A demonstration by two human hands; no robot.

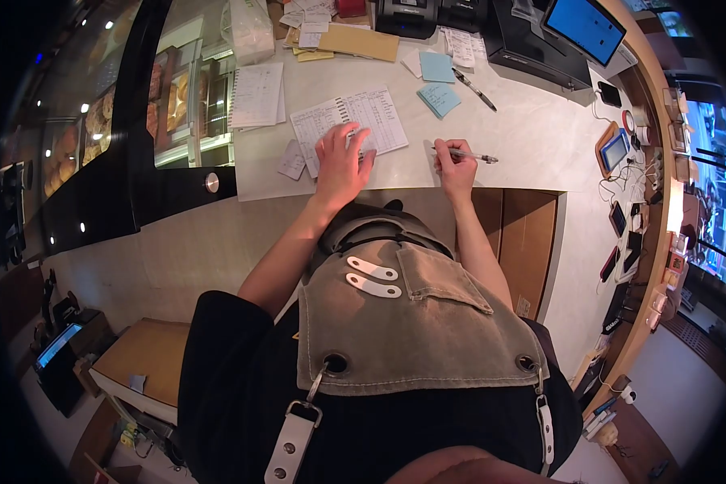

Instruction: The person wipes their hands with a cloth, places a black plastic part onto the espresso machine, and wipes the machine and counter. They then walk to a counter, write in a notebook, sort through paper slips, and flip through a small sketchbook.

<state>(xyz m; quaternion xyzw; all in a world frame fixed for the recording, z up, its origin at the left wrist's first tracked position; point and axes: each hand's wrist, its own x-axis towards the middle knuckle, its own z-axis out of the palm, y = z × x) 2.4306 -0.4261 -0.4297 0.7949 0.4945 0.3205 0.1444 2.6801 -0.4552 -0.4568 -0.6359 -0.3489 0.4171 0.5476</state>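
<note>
My left hand (343,169) rests over the lower part of an open spiral notebook (379,121) with handwritten, ruled pages. Its fingers are slightly bent and apart, with nothing held in them. Farther right, at the counter's front edge, my right hand (456,171) is closed around a clear pen (482,157). The pen lies nearly level across the fingers, one end pointing right. A small slip of paper (291,160) sits just left of my left hand. Above my right hand are blue sticky notes (438,101) with writing and a second pen (474,89).
Another spiral notebook (256,95) lies by the glass pastry case (177,105) at left. Receipts and a brown envelope (363,43) are toward the back. A black cash drawer (532,52) and a blue-lit screen (585,28) stand back right. Phones and cables line the right side.
</note>
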